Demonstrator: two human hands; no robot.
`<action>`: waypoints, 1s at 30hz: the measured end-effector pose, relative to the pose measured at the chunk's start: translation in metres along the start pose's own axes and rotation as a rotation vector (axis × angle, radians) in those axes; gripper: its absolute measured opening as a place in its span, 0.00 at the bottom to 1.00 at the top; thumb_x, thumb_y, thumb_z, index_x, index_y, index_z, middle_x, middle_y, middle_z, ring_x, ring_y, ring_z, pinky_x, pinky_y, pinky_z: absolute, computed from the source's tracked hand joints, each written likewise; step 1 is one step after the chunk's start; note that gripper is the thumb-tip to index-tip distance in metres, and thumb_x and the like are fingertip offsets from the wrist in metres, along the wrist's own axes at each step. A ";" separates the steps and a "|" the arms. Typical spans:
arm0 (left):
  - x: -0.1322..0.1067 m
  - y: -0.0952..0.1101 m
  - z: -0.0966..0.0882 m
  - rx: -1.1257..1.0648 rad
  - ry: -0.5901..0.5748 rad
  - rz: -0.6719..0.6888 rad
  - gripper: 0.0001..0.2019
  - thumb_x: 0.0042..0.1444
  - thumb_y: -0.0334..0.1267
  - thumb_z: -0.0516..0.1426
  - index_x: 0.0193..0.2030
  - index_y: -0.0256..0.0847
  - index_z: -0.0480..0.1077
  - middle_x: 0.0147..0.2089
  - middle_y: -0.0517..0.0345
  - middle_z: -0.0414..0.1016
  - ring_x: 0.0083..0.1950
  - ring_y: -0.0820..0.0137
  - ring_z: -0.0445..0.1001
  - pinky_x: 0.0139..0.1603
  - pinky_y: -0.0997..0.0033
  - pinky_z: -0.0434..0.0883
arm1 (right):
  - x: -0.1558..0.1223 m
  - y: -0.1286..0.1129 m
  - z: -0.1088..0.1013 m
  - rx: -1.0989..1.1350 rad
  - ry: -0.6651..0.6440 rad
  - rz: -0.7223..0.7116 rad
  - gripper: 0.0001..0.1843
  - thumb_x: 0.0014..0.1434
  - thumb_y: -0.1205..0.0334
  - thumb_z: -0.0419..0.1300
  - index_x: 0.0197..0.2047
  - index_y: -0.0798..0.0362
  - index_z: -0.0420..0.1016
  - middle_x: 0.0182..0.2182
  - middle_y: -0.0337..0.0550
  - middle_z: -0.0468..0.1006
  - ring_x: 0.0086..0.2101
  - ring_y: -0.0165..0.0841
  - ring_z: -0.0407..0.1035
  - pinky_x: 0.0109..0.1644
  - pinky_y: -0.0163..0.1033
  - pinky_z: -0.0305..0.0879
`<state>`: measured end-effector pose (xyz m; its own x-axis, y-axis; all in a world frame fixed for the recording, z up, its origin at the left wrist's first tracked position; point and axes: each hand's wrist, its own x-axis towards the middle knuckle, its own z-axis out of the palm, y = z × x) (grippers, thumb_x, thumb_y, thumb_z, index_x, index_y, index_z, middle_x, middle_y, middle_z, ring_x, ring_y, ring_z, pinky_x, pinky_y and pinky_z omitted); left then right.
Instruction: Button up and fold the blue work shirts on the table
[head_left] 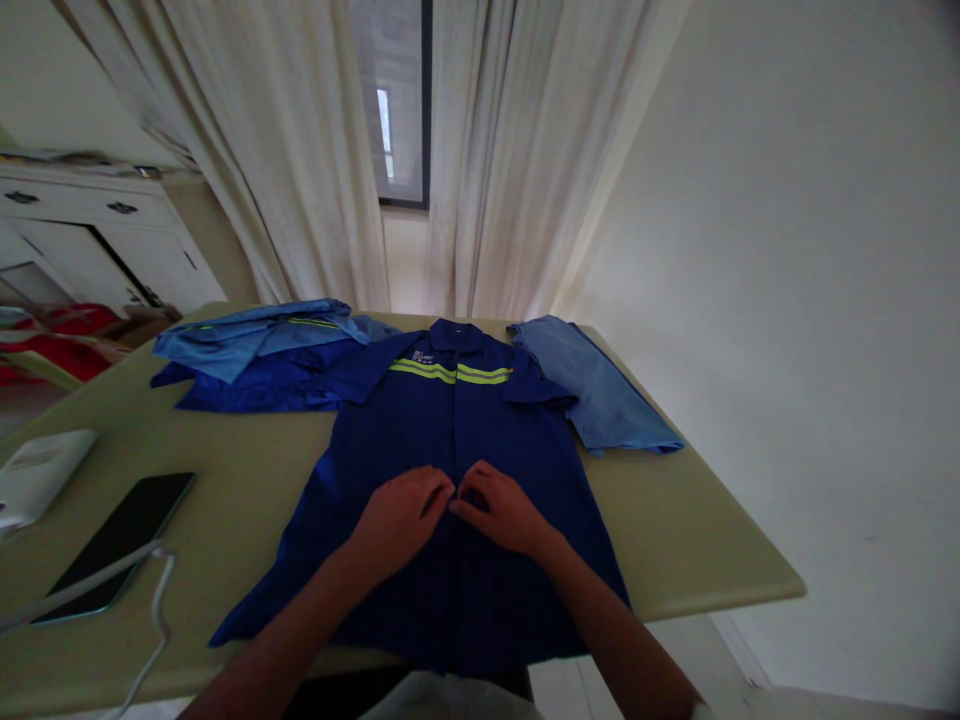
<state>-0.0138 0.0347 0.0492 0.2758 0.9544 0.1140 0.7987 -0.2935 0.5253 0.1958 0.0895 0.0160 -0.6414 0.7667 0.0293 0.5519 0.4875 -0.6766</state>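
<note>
A dark blue short-sleeved work shirt (517, 440) lies spread face up, its collar at the far side and its hem at the near table edge. Yellow-green reflective strips cross its chest. At the middle of the front opening, my left hand (405, 510) pinches the cloth edge. My right hand (499, 505) faces it, thumb and fingertips closed on the same front edge. The fingertips of both hands almost meet. Any button between them is too small to make out.
Folded blue garments (255, 350) are piled at the back left of the table (705, 540). A lighter blue garment (585, 380) lies back right. At the left are a black phone (127, 530), a white cable (159, 600) and a white box-like object (45, 475). Curtains hang behind.
</note>
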 end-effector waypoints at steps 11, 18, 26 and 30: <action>0.018 -0.071 0.074 0.359 0.173 -0.074 0.26 0.71 0.44 0.47 0.74 0.45 0.61 0.77 0.51 0.59 0.76 0.56 0.58 0.76 0.44 0.56 | 0.123 0.034 0.015 -0.317 0.377 0.321 0.22 0.62 0.67 0.57 0.60 0.51 0.67 0.52 0.53 0.75 0.52 0.44 0.68 0.54 0.46 0.68; 0.033 -0.051 0.058 0.440 0.080 -0.137 0.25 0.68 0.39 0.50 0.69 0.42 0.67 0.73 0.43 0.64 0.72 0.48 0.62 0.69 0.40 0.62 | 0.111 0.074 0.014 0.058 0.495 0.206 0.19 0.60 0.70 0.51 0.53 0.49 0.71 0.41 0.40 0.78 0.39 0.34 0.74 0.49 0.39 0.70; 0.113 -0.034 0.048 0.338 0.076 -0.248 0.17 0.70 0.36 0.46 0.50 0.35 0.75 0.52 0.40 0.75 0.55 0.54 0.73 0.55 0.54 0.70 | 0.117 0.072 0.015 -0.012 0.547 0.266 0.14 0.60 0.70 0.57 0.47 0.53 0.79 0.43 0.48 0.77 0.45 0.37 0.73 0.55 0.42 0.69; 0.140 -0.053 0.070 0.084 0.177 -0.341 0.17 0.72 0.39 0.47 0.51 0.37 0.76 0.51 0.46 0.77 0.53 0.61 0.75 0.57 0.63 0.69 | 0.115 0.075 0.014 -0.001 0.476 0.234 0.12 0.58 0.65 0.66 0.46 0.54 0.80 0.44 0.47 0.77 0.41 0.36 0.74 0.52 0.41 0.71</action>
<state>0.0197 0.1799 -0.0217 -0.1032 0.9904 0.0921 0.8716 0.0454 0.4881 0.1555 0.2083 -0.0414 -0.1882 0.9596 0.2091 0.6518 0.2813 -0.7043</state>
